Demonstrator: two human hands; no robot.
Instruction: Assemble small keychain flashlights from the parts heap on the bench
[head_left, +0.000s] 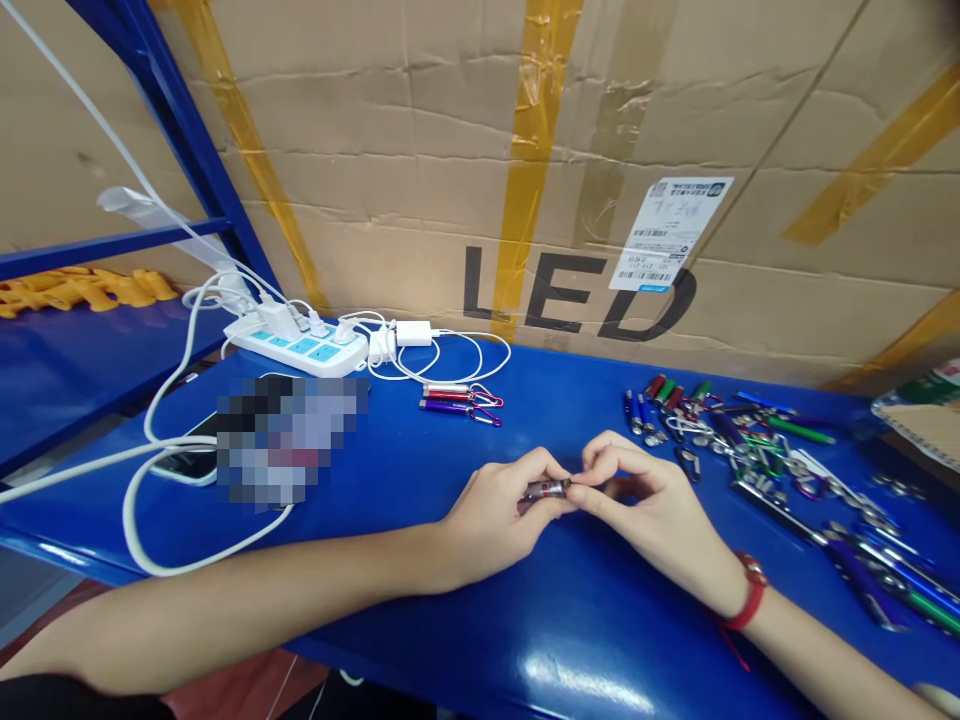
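My left hand (pixel 499 510) is closed around a small dark mini flashlight (pixel 551 489), whose barrel shows between thumb and fingers. At its right end, the thumb and fingertips of my right hand (pixel 645 500) are pinched together; any small part between them is hidden. Both hands meet just above the blue table (pixel 420 620). Beyond them lie finished-looking keychain flashlights (pixel 450 396) in silver, red and purple, side by side with carabiner clips.
Many loose metal flashlight parts (pixel 750 440) and clips spread over the table's right side. At the left are a white power strip (pixel 300 345) with cables, a phone (pixel 187 462) and a blurred-out item (pixel 292 440). A large cardboard box (pixel 420 180) stands behind.
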